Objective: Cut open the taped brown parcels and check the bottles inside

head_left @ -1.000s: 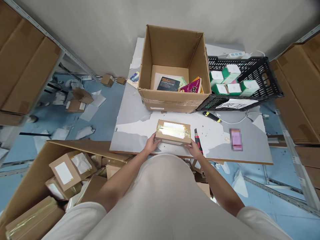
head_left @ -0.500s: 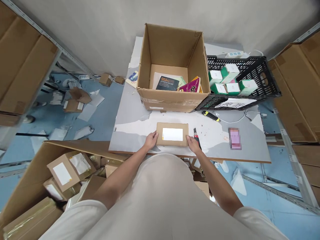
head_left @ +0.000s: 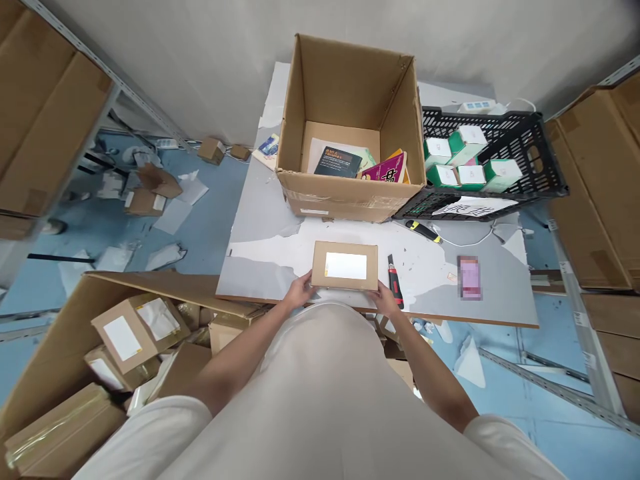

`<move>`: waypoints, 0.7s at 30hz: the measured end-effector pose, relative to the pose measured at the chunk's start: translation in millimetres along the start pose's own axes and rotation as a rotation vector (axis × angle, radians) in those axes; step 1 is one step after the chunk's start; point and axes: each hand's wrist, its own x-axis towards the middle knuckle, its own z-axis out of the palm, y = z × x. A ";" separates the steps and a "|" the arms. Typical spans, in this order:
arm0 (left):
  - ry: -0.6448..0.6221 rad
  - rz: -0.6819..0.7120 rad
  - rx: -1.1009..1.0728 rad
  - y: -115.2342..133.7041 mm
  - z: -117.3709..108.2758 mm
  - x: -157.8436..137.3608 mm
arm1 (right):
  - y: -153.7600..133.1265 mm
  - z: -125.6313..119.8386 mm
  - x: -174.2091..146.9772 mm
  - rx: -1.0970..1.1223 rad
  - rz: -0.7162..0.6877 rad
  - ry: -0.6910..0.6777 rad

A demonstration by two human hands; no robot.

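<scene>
Between my hands is a small brown cardboard box [head_left: 345,285] with a white label [head_left: 346,265] on its top, at the table's front edge. My left hand [head_left: 300,291] grips its left end, the fingers partly under it. My right hand [head_left: 384,299] grips the lower right corner, with some fingers hidden behind the box. Just right of the box lies a red and black utility knife [head_left: 395,283], close to my right hand but apart from it.
A large open carton [head_left: 350,193] with books stands at the back of the table [head_left: 260,267]. Beside it, a black crate [head_left: 537,180] holds green and white boxes. A yellow and black cutter [head_left: 423,231] lies before the crate. At lower left, a big carton [head_left: 150,283] holds several parcels.
The near side of the small box has come up slightly, and its front face shows more. My hands have shifted lower on its ends. My view has moved a little.
</scene>
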 end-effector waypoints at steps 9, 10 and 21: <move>0.231 0.030 0.552 57.4 1.3 7.9 | -52.3 -14.5 10.5 -0.484 -0.039 0.204; 0.226 0.029 0.561 59.4 1.9 10.0 | -54.6 -13.9 12.4 -0.492 -0.039 0.204; 0.227 0.011 0.221 26.8 -3.9 9.1 | -21.2 -12.7 8.6 0.002 0.026 0.173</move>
